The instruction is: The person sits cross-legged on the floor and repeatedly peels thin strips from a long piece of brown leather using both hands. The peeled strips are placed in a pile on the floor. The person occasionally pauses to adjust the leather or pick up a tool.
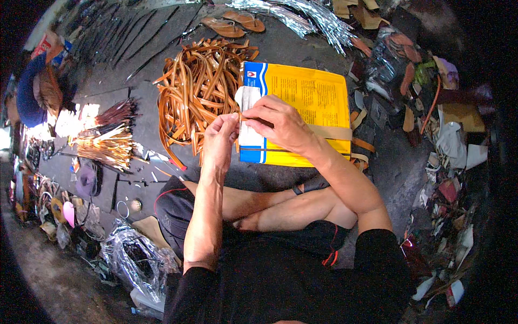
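My left hand (220, 137) and my right hand (280, 123) meet fingertip to fingertip over the left edge of a yellow rectangular container (307, 94) with a blue and white band, lying in front of my crossed legs. Both are closed in a pinch on a narrow brown strip, of which only a little shows between the fingers. A white patch (249, 98) lies on the container by my right fingers. Across its right part runs a beige strap (332, 132). Just beyond my left hand is a heap of glossy brown strips (197, 92).
Sandals (232, 25) and silvery strips (302, 19) lie at the far side. Bundled brown and gold strips (108, 140) are on the left. Scraps and clutter (442, 146) line the right side. Clear plastic wrap (135, 254) sits near my left knee.
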{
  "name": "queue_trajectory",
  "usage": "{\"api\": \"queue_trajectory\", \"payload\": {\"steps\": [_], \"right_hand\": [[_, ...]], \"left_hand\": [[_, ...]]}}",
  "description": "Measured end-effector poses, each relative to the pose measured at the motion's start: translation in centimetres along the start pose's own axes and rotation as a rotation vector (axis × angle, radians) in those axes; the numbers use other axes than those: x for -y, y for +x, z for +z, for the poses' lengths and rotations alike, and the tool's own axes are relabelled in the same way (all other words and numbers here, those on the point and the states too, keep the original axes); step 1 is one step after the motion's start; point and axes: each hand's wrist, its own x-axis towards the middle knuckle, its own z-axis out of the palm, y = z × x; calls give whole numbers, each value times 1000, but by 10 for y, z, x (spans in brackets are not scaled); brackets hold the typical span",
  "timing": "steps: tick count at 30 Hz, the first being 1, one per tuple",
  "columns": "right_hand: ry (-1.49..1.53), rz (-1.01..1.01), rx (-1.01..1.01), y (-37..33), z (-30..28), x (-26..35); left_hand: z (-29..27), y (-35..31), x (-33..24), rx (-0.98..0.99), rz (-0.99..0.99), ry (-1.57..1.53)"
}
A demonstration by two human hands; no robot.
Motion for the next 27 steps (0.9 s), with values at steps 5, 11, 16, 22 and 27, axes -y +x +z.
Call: {"api": "queue_trajectory", "payload": {"steps": [5,11,16,22,27], "right_hand": [[11,1,7,0,-2,-2],[14,10,27,-1,-1,-4],[2,18,35,-2,-1,-3],[13,17,6,0,3,-3],[29,6,10,4,1,-4]], "left_hand": [[-18,6,9,-17,-5,-59],[-34,14,17,-49,-26,-63],[-53,20,22,-89,-39,-20],[-80,34,30,-136,-39,17],[-60,22,27,-201,-198,-829]]}}
